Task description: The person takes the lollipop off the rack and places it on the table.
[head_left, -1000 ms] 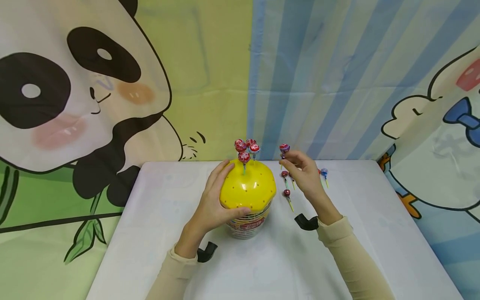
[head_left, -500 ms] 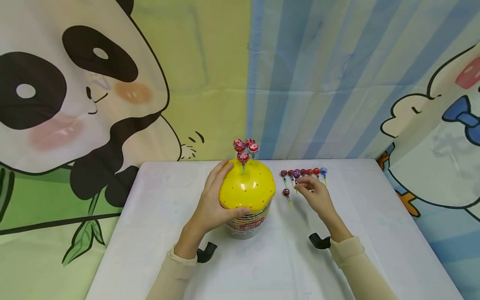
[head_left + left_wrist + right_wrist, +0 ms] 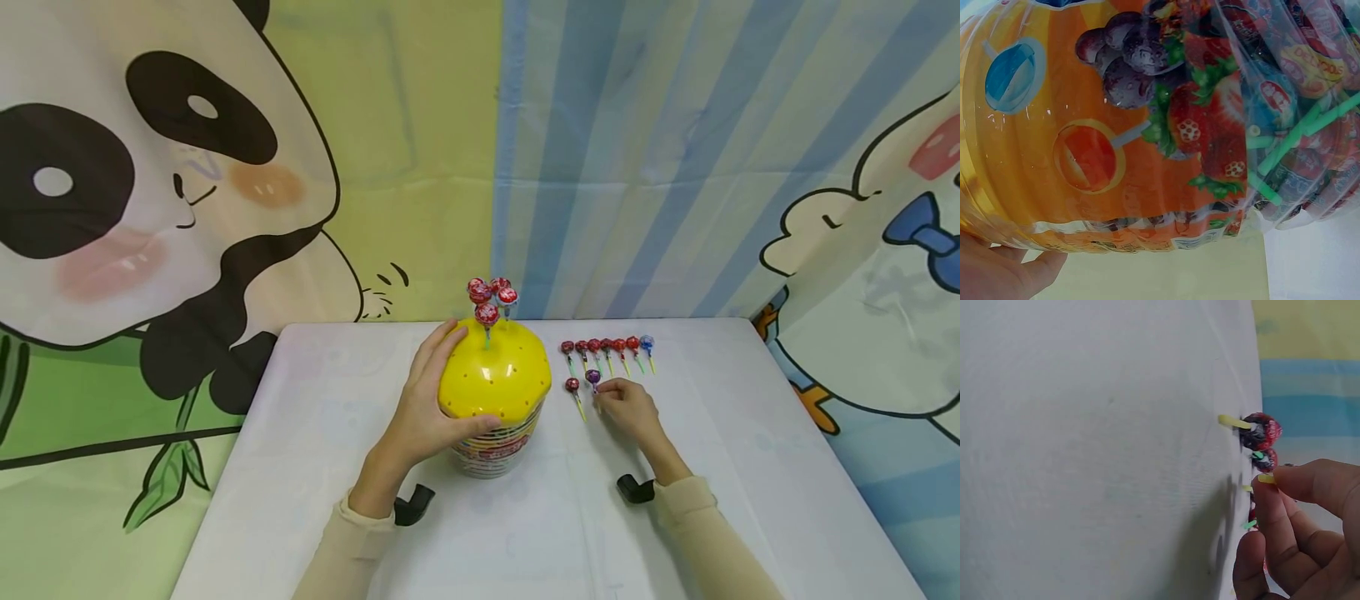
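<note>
Purple lollipop (image 3: pixel 592 377) pinched by right hand (image 3: pixel 628 410), mid-table (image 3: pixel 720 467).

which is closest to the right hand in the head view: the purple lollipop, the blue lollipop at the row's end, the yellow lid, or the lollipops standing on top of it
From the right hand:
1. purple lollipop, at its fingertips, which pinch the stick.
2. blue lollipop, at the right end of the row behind the hand.
3. yellow lid, to the left, under the left hand.
4. standing lollipops, up on the lid's top, farthest.
</note>
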The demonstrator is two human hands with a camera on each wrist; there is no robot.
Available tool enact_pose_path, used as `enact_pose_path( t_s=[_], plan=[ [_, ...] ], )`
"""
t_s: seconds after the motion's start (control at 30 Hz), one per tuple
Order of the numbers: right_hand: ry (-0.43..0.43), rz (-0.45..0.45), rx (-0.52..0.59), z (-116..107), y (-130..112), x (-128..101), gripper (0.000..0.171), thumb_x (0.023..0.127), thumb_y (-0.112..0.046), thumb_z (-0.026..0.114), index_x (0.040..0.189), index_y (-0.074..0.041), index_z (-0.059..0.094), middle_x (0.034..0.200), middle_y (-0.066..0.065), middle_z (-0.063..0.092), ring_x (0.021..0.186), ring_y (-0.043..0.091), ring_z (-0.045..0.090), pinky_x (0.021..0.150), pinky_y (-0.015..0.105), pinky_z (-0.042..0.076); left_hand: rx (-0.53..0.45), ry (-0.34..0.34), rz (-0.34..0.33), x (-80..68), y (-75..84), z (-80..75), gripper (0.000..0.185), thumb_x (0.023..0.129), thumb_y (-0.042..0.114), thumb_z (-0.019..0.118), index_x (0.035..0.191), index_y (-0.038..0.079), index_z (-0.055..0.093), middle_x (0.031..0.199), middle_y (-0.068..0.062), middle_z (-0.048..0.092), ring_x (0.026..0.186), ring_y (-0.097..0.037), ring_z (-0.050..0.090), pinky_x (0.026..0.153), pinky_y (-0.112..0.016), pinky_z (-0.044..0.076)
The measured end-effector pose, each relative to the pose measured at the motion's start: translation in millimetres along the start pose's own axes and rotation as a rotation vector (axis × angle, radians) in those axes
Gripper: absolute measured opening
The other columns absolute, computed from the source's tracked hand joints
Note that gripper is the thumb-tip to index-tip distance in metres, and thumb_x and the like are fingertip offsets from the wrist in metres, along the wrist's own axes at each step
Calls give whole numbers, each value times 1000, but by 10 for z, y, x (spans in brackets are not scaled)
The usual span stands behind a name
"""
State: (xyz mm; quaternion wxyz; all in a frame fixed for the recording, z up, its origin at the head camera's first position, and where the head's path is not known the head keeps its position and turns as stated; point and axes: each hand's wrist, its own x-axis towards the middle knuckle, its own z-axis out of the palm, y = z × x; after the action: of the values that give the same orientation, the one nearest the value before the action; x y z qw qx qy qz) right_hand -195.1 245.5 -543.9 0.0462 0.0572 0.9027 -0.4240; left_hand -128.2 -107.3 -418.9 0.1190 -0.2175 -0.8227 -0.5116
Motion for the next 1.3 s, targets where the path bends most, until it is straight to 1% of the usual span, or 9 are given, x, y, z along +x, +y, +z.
enact_pose_path(
  t_s=[0.07,0.13,0.27,0.4,0.6,0.9,1.03,1.17,1.3],
  plan=[
    [-5,16,-26,10,4,0,21,90,-19,69,103,-3,72,83,1,71,74,16,60,73,38,44,1,1,3,0,-6,1,106,69,48,90,155,37,31,162,13,17,141,-20,32,102,-51,45],
    [-10,26,-55,12,-4,0,20,90,-21,69,102,-5,72,83,0,71,75,16,61,79,46,43,1,1,6,1,-11,3,106,69,48,90,156,37,31,162,13,17,140,-20,32,101,-51,45],
    [-24,33,-106,12,-19,7,19,91,-23,68,101,-7,73,84,0,71,83,23,62,90,64,34,1,1,5,0,-18,4,105,69,48,90,155,37,31,162,13,17,140,-20,32,101,-51,45],
    [-32,37,-139,13,-25,15,18,91,-21,67,100,-7,73,84,1,72,90,30,63,93,68,30,0,2,7,0,-13,4,105,69,48,90,155,37,31,162,12,17,140,-20,32,101,-51,45],
    [-24,26,-176,13,-47,3,19,90,-22,67,99,-7,72,84,0,72,89,31,63,89,65,34,2,4,8,-1,-11,6,105,69,48,89,155,37,31,162,12,17,140,-21,33,100,-52,46],
    [-17,1,-177,4,-58,-34,22,91,-28,67,99,-7,72,87,2,71,87,30,63,87,62,36,12,4,2,9,-20,8,104,69,49,89,155,39,31,162,12,17,140,-20,32,101,-52,45],
    [4,-12,-165,-16,-60,-36,21,93,-27,66,99,-8,72,87,2,71,84,26,63,80,52,44,11,2,-1,6,-20,9,104,69,49,88,155,39,31,162,12,17,140,-20,32,101,-52,45],
    [55,-86,-122,-67,-160,-38,20,94,-23,66,102,-6,71,89,5,70,85,27,63,71,42,49,7,-1,-4,5,-21,11,103,70,49,88,155,39,31,162,11,17,141,-20,31,101,-52,45],
    [91,-195,-36,-140,-445,-78,21,96,-24,69,105,-6,72,93,7,71,90,28,64,73,40,51,15,1,-7,-2,-22,10,103,70,50,88,155,39,31,162,12,17,141,-20,31,102,-53,44]
  ],
)
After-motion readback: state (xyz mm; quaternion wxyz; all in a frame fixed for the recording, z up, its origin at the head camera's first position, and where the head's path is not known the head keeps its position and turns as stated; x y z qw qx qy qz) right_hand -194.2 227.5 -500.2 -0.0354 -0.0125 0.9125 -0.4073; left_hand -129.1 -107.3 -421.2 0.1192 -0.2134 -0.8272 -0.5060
